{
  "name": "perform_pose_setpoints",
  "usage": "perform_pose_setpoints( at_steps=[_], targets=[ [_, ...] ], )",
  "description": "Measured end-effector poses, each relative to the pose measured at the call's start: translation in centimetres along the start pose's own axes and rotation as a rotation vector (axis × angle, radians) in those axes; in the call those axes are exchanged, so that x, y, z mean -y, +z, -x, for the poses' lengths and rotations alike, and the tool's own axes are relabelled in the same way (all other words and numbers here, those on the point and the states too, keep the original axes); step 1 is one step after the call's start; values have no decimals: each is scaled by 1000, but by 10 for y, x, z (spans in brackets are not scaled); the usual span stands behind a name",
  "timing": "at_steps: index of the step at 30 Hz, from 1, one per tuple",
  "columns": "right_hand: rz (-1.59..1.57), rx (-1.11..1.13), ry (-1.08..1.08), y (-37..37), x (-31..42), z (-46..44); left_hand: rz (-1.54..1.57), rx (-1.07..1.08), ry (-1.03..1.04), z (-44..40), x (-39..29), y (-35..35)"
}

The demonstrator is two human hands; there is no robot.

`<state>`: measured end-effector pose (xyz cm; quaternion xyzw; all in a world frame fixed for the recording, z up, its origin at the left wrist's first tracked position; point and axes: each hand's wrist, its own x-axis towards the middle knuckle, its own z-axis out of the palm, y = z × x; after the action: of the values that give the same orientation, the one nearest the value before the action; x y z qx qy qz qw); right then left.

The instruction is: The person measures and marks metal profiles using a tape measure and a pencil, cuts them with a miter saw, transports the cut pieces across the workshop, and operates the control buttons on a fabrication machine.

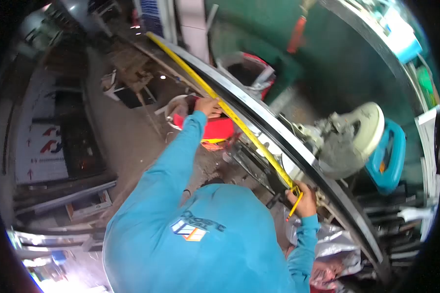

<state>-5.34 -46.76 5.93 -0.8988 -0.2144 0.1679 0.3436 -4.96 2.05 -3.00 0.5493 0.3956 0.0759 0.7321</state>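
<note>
A yellow tape measure blade [247, 131] is stretched along a long metal profile [259, 113] that runs diagonally across the view. My left hand [208, 107] is at the blade's middle, with its fingers curled at the edge of the tape. Farther down, near the lower end of the tape, my right hand [305, 200] is closed around a yellow pencil [294, 207], which points down and to the left. The right fingers also touch the tape there. The far end of the blade reaches the upper left.
Right of the profile stands a cutting machine with a pale round guard [369, 129], beside a teal plastic case [388, 156]. A bucket [266, 68] is behind the profile, and a red bag [215, 129] is below it. Dark metal bars [396, 215] are stacked at right.
</note>
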Motion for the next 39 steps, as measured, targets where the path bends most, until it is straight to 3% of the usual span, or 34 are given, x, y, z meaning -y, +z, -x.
perform_pose_setpoints(
  at_steps=[1,2,3,4,5,6,7,9,10,11,13,17,19,20,23,28,32,39],
  targets=[
    [46,17,-9,2,-20,2,-86,0,-9,6,-4,2],
    [301,59,25,-17,7,4,-161,72,-36,8,-5,0],
    [313,-13,-144,-17,-27,6,-210,103,-66,15,-9,5],
    [172,9,58,-34,-19,12,-365,124,-13,19,-8,10],
    [145,-107,-41,-42,-40,19,-472,136,96,21,-3,16],
    [275,-124,-10,-60,-43,23,-554,147,159,34,-6,32],
    [117,-86,120,-74,-63,27,-628,150,231,43,-6,46],
    [301,-121,102,-104,-83,36,-824,162,720,33,17,65],
    [-26,-140,208,-115,-94,40,-702,226,636,47,16,86],
    [22,-106,187,-128,-122,41,-705,250,635,57,10,105],
    [239,-186,129,-146,-148,48,-1002,289,1345,73,0,138],
    [176,-144,297,-177,-148,54,-1283,368,1108,82,6,184],
    [282,-165,175,-190,-157,56,-1395,365,1090,90,6,202],
    [356,-131,236,-196,-161,54,-1504,356,1067,93,5,209],
    [337,-205,115,-199,-193,55,-1660,295,966,93,-1,220],
    [328,-167,215,-202,-193,49,-1777,292,1051,99,-10,220],
    [310,-80,196,-204,-194,41,-1746,317,1049,87,-16,197],
    [289,10,225,-201,-194,39,-1884,109,901,45,-56,101]
  ],
)
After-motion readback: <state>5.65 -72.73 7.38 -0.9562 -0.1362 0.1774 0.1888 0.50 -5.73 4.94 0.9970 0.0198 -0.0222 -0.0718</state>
